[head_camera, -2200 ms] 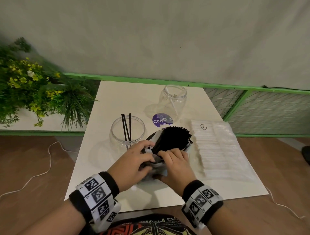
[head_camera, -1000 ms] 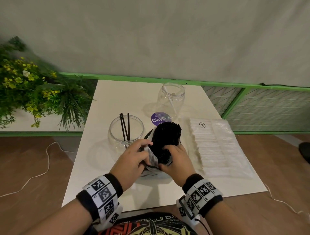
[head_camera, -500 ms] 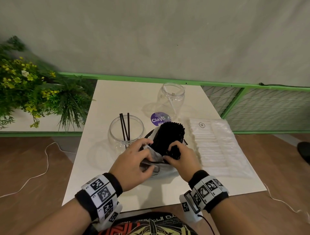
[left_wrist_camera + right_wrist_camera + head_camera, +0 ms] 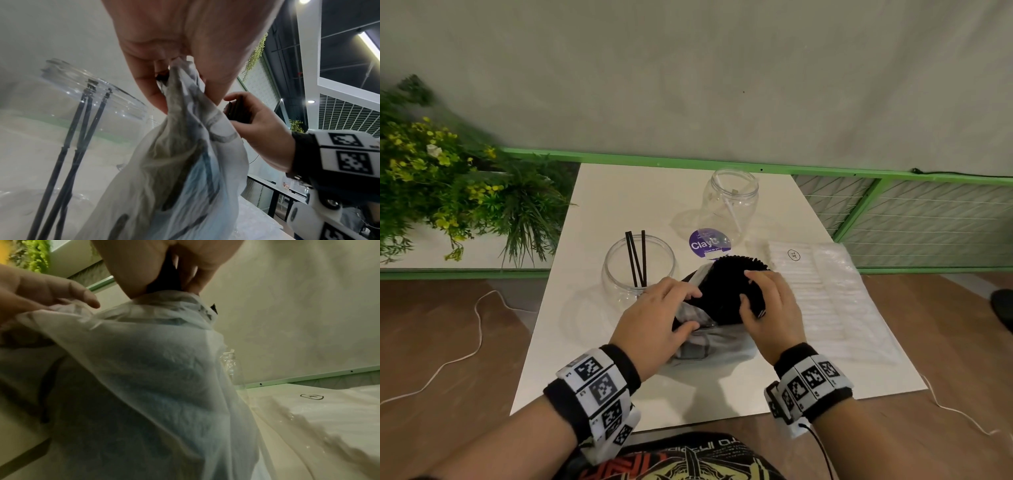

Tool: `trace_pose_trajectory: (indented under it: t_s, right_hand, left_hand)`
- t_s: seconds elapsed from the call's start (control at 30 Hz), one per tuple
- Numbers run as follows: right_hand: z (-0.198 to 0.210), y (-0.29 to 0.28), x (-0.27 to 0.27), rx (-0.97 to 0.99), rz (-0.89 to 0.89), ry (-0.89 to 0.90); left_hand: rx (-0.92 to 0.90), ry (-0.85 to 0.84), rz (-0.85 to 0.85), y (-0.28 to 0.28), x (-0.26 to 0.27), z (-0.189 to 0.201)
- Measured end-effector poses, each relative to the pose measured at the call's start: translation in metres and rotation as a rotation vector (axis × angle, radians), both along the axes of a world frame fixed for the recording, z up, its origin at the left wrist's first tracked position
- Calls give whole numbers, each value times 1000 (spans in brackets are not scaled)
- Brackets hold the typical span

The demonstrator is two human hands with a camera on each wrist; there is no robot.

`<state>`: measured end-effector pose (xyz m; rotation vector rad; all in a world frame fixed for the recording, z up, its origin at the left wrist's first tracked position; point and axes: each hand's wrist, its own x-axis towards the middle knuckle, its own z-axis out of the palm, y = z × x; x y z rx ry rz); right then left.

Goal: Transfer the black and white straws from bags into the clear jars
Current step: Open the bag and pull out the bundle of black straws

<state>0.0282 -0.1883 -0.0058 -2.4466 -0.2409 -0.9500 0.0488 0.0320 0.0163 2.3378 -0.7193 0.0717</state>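
A crumpled translucent bag (image 4: 702,342) stands at the table's middle with a thick bundle of black straws (image 4: 726,291) sticking out of its mouth. My left hand (image 4: 664,318) pinches the bag's plastic (image 4: 185,100) below the mouth. My right hand (image 4: 767,305) curls round the right side of the bundle, fingers on the straw tips (image 4: 164,279). Left of the bag a wide clear jar (image 4: 638,270) holds three black straws (image 4: 82,129). Behind, a taller clear jar (image 4: 729,205) holds one white straw. The flat bag of white straws (image 4: 822,291) lies to the right.
A purple round sticker (image 4: 707,243) lies between the jars. Artificial plants (image 4: 448,192) fill the ledge to the left. A green rail and wire fence (image 4: 893,205) run behind and right of the white table (image 4: 619,192). A white cable (image 4: 448,359) trails on the floor.
My right hand has shifted from the bundle's near side up onto its right side and tips. The left hand keeps its hold on the bag. The bundle stands more upright.
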Motion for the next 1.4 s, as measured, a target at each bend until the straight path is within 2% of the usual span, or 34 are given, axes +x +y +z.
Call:
trace_pose_trajectory:
  t_s: [0.13, 0.27, 0.4, 0.53, 0.63, 0.8, 0.93, 1.07, 1.17, 1.23, 1.33, 1.4]
  right_hand:
    - [2, -11, 4, -11, -163, -51]
    - [-2, -23, 10, -126, -61, 54]
    - [-7, -27, 12, -124, -36, 83]
    - [-3, -30, 9, -149, 21, 190]
    - [-3, -32, 10, 29, 46, 262]
    - [5, -29, 5, 226, 32, 133]
    - [-6, -28, 6, 300, 56, 248]
    - [-10, -35, 7, 120, -18, 273]
    - [4, -24, -5, 78, -62, 92]
    - [13, -4, -19, 87, 34, 12]
    - [4, 22, -33, -70, 222, 129]
    - [-13, 30, -32, -173, 225, 268]
  left_hand:
    - [8, -3, -15, 0, -1, 0]
    - [-7, -5, -28, -1, 0, -1]
    - [-26, -2, -32, -2, 1, -1]
    - [-50, -2, -50, -2, 1, -2]
    - [-67, -12, -66, -1, 1, -2]
    - [-164, -83, -39, -1, 0, -5]
    - [-164, -57, -35, 1, 1, -12]
    - [-153, -37, -63, 1, 3, -12]
    - [-158, -18, -61, 3, 3, -14]
    - [-167, -13, -67, 3, 2, -15]
    - [-172, -37, -83, 3, 2, -13]
    - [-204, -20, -108, 3, 2, -11]
